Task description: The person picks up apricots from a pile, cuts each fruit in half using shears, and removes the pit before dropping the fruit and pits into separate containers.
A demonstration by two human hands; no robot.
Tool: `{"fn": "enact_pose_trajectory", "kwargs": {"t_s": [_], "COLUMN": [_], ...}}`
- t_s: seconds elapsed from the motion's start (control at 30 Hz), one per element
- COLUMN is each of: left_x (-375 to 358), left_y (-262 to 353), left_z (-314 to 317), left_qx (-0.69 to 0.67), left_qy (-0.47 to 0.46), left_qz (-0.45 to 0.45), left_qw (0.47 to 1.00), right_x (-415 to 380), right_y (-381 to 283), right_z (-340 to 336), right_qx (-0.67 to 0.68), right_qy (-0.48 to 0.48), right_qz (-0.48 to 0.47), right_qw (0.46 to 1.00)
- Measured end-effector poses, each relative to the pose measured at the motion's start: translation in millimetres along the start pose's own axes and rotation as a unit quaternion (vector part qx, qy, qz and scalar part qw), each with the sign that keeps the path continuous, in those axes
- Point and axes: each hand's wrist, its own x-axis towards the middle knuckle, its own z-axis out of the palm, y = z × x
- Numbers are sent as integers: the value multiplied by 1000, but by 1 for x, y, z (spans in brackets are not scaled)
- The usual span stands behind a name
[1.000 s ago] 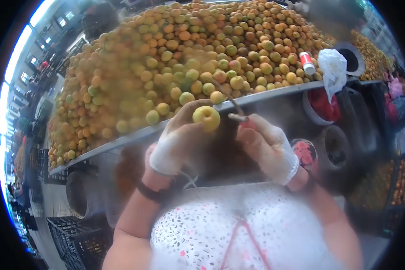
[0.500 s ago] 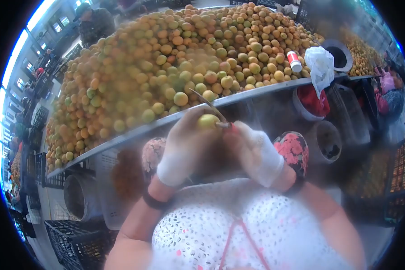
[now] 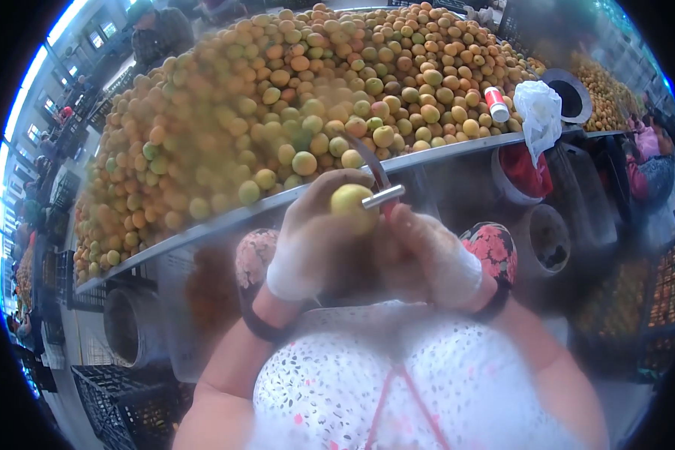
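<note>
My gloved left hand [image 3: 311, 232] is wrapped round a yellow-green apricot [image 3: 350, 208], whose right side is uncovered. My gloved right hand [image 3: 435, 251] grips a curved knife [image 3: 370, 160] by its red handle, close beside the fruit. A short shiny metal tube [image 3: 386, 196] lies crosswise where blade and handle meet, and its left end overlaps the apricot's edge. The dark blade points up and to the left, over the rim of the fruit table. Both hands are held above the lap, and haze on the lens blurs the fingers.
A large heap of apricots [image 3: 307, 97] fills the table behind its metal rim [image 3: 225, 219]. On the right are a red-and-white bottle [image 3: 496, 104], a white plastic bag [image 3: 538, 112] and a bucket with red cloth [image 3: 523, 172]. Black crates [image 3: 120, 394] stand lower left. Other people are further off.
The knife has turned so its blade stands steeper and the metal tube now crosses to the apricot. More of the apricot shows in my left hand. My right hand has shifted slightly right and down.
</note>
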Motion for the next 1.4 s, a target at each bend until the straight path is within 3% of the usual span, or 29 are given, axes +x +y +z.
{"fn": "enact_pose_trajectory", "kwargs": {"t_s": [0.07, 0.1, 0.13, 0.2, 0.27, 0.33, 0.6, 0.67, 0.97, 1.07, 1.2, 1.3, 1.37, 1.4], "left_x": [3, 5, 6, 7, 4, 4, 2, 2, 2, 1, 4, 11, 12, 13], "left_y": [-4, -3, -2, -4, -4, -6, 0, -3, 0, 1, 2, -6, -13, -14], "left_z": [-4, -6, -7, -6, -5, -5, 5, 6, 7, 10, 14, 24, 28, 30], "left_qx": [-15, -87, -158, -162, -162, -174, -199, -160, -151, -144, -140, -141, -276, -277], "left_qy": [-15, 5, 24, 37, 30, 32, 35, 20, 14, 17, 10, 25, -9, -10], "left_qz": [6, 1, -2, 19, 35, 33, 15, 31, 38, 46, 42, 87, 44, 42], "left_qw": [1000, 996, 987, 986, 986, 984, 979, 986, 988, 988, 989, 986, 960, 960], "right_x": [0, -5, -2, 4, 2, 0, 0, -3, -4, -8, -4, -1, 5, 8], "right_y": [-1, -10, -6, 8, 13, 15, 17, 12, 10, 5, 8, 11, 16, 18], "right_z": [4, 5, 4, -3, -5, -3, -5, 1, 4, 9, 8, 9, 5, 0], "right_qx": [-28, -154, -155, -159, -135, -314, -391, -497, -546, -546, -562, -548, -562, -562], "right_qy": [-5, 19, 17, 69, 76, 131, 135, 142, 152, 150, 150, 160, 188, 190], "right_qz": [-44, -87, -87, -193, -176, -181, -211, -229, -283, -234, -233, -238, -297, -296], "right_qw": [999, 984, 984, 966, 972, 923, 886, 825, 774, 790, 780, 786, 749, 749]}}
